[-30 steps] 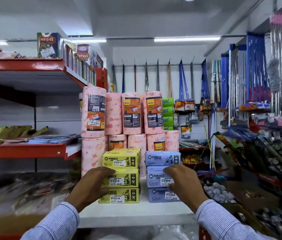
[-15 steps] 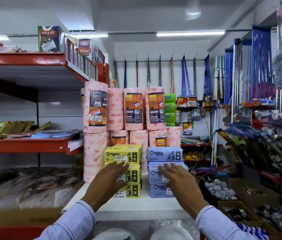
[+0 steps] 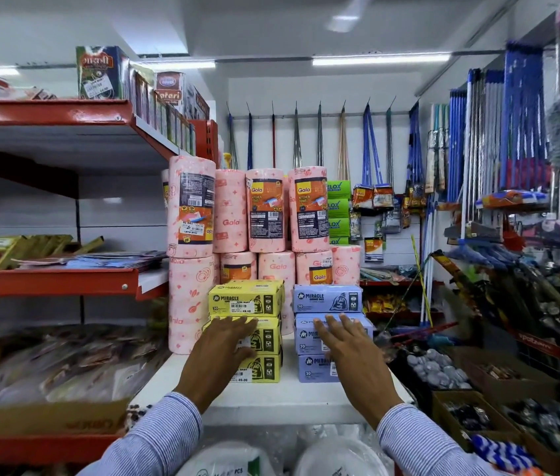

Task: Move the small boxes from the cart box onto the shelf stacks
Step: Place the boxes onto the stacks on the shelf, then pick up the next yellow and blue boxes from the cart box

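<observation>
Two stacks of small Miracle boxes stand on a white shelf (image 3: pixel 271 396), each three high. The yellow stack (image 3: pixel 247 300) is on the left, the blue stack (image 3: pixel 328 298) on the right. My left hand (image 3: pixel 223 352) lies flat with spread fingers against the front of the middle yellow box. In the same way, my right hand (image 3: pixel 347 345) rests on the middle blue box. Neither hand grips a box. The cart box is out of view.
Pink Gala kitchen towel rolls (image 3: pixel 268 214) stand stacked right behind the boxes. Red shelves (image 3: pixel 48 280) with packets run along the left. Mops and brooms (image 3: pixel 512 132) hang at the right, with bins of goods (image 3: pixel 443 372) below. Wrapped plates (image 3: pixel 230 462) lie under the white shelf.
Both hands have opened from curled over the box fronts to flat with spread fingers. The view has moved back a little and the stacks look straighter.
</observation>
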Tool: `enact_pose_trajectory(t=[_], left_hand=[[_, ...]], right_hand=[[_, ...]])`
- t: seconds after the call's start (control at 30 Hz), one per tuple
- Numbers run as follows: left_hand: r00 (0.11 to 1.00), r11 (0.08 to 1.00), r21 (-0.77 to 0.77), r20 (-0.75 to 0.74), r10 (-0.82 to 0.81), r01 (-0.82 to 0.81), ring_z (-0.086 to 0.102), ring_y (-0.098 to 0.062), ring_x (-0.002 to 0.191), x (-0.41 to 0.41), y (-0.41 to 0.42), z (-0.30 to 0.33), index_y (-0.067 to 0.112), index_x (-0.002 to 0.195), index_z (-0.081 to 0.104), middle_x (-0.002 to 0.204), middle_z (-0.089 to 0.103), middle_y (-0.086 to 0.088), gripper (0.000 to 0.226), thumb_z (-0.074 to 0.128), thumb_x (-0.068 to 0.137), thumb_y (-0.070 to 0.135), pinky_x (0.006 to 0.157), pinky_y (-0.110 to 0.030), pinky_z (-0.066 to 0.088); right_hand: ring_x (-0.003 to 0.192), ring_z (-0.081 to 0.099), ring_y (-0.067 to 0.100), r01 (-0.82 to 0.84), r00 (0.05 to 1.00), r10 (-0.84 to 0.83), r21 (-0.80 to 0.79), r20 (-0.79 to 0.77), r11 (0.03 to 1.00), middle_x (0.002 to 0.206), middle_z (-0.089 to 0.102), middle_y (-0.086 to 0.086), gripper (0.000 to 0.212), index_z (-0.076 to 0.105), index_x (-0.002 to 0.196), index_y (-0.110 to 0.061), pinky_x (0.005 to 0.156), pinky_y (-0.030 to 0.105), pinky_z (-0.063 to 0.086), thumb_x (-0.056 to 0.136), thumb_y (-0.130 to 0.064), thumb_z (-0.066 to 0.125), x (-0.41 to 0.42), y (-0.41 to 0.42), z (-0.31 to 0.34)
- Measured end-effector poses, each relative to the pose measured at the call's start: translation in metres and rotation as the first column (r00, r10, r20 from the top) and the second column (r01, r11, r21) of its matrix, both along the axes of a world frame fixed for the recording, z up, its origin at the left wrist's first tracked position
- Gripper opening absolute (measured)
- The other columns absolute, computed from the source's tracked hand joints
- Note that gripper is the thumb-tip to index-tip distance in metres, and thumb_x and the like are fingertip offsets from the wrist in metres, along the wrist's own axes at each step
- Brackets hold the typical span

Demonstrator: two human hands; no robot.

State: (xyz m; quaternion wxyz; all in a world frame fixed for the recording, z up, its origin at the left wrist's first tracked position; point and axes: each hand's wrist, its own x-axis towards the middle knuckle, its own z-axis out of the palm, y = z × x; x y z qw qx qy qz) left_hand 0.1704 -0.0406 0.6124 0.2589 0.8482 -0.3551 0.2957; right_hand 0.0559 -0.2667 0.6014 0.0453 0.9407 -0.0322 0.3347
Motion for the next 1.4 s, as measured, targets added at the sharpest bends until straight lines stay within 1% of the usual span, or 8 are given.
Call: enact_pose_trajectory(t=[0.2, 0.33, 0.47, 0.8, 1.03, 1.17, 1.3, 1.4], left_hand=[[0.993, 0.985, 0.143, 0.088, 0.084, -0.096, 0.016, -0.027, 0.153, -0.010, 0.003, -0.013, 0.029, 0.152, 0.030, 0.163, 0.027, -0.002, 0.065, 0.057, 0.096, 0.044, 0.124, -0.049, 0.012], [0.974, 0.981, 0.133, 0.196, 0.112, -0.140, -0.001, -0.037, 0.153, -0.041, 0.011, -0.037, 0.029, 0.157, 0.009, 0.167, 0.002, -0.008, 0.081, 0.049, 0.093, 0.058, 0.120, -0.060, 0.007], [0.966, 0.981, 0.156, 0.247, 0.076, -0.117, -0.004, -0.039, 0.153, -0.082, 0.021, -0.079, 0.024, 0.157, 0.004, 0.167, -0.002, -0.013, 0.086, 0.038, 0.091, 0.067, 0.120, -0.065, 0.010], [0.995, 0.950, 0.310, -0.099, -0.018, 0.048, -0.001, -0.032, 0.154, -0.161, 0.057, -0.250, 0.023, 0.157, 0.011, 0.168, 0.005, -0.010, 0.083, 0.047, 0.093, 0.061, 0.123, -0.057, 0.011], [0.878, 0.874, 0.428, -0.479, 0.003, 0.230, 0.038, -0.034, 0.144, -0.209, 0.078, -0.404, 0.015, 0.147, 0.040, 0.157, 0.039, -0.012, 0.069, 0.052, 0.089, 0.053, 0.118, -0.046, 0.032], [0.729, 0.784, 0.493, -0.681, 0.077, 0.378, 0.037, -0.036, 0.144, -0.227, 0.083, -0.504, 0.013, 0.149, 0.037, 0.158, 0.036, -0.014, 0.070, 0.062, 0.091, 0.042, 0.117, -0.051, 0.034], [0.591, 0.721, 0.500, -0.791, 0.157, 0.479, 0.032, -0.035, 0.146, -0.230, 0.072, -0.576, 0.015, 0.152, 0.030, 0.160, 0.033, -0.013, 0.071, 0.062, 0.092, 0.034, 0.120, -0.049, 0.029], [0.571, 0.630, 0.578, -0.783, 0.248, 0.519, 0.029, -0.032, 0.147, -0.225, 0.058, -0.613, 0.015, 0.154, 0.025, 0.163, 0.027, -0.012, 0.070, 0.061, 0.094, 0.030, 0.120, -0.047, 0.024]], right_hand=[[0.149, 0.012, 0.036, 0.074, 0.997, -0.075, -0.009, -0.026, 0.997, 0.163, 0.016, 0.014, 0.063, 0.013, 0.155, -0.018, 0.123, 0.052, 0.014, 0.101, -0.019, 0.044, -0.007, 0.012, -0.008], [0.149, -0.002, 0.043, 0.069, 0.998, -0.069, 0.016, 0.003, 0.997, 0.164, -0.002, 0.017, 0.075, 0.009, 0.156, -0.020, 0.120, 0.062, 0.011, 0.097, -0.037, 0.052, -0.030, 0.030, -0.024], [0.148, -0.013, 0.043, 0.054, 0.998, -0.054, 0.003, 0.023, 0.999, 0.164, -0.008, 0.017, 0.082, 0.002, 0.156, -0.022, 0.119, 0.065, 0.008, 0.095, -0.053, 0.047, -0.063, 0.048, -0.053], [0.150, 0.009, 0.039, 0.076, 0.945, -0.011, 0.186, -0.326, 0.980, 0.165, 0.009, 0.012, 0.079, 0.012, 0.156, -0.019, 0.117, 0.058, 0.025, 0.092, -0.057, 0.041, -0.151, 0.075, -0.226], [0.146, 0.025, 0.035, 0.212, 0.698, 0.044, 0.265, -0.715, 0.941, 0.161, 0.027, 0.013, 0.075, 0.026, 0.152, -0.015, 0.116, 0.050, 0.030, 0.089, -0.043, 0.056, -0.192, 0.079, -0.365], [0.150, 0.014, 0.029, 0.285, 0.471, 0.128, 0.288, -0.873, 0.914, 0.164, 0.014, 0.010, 0.071, 0.014, 0.154, -0.015, 0.118, 0.042, 0.024, 0.096, -0.039, 0.047, -0.203, 0.079, -0.452], [0.143, 0.029, 0.031, 0.278, 0.266, 0.192, 0.266, -0.945, 0.923, 0.158, 0.030, 0.012, 0.065, 0.024, 0.151, -0.011, 0.117, 0.042, 0.029, 0.095, -0.029, 0.053, -0.200, 0.085, -0.523], [0.133, 0.045, 0.032, 0.294, 0.143, 0.204, 0.239, -0.968, 0.926, 0.144, 0.050, 0.012, 0.057, 0.042, 0.142, -0.012, 0.112, 0.045, 0.035, 0.090, -0.025, 0.060, -0.198, 0.092, -0.569]])
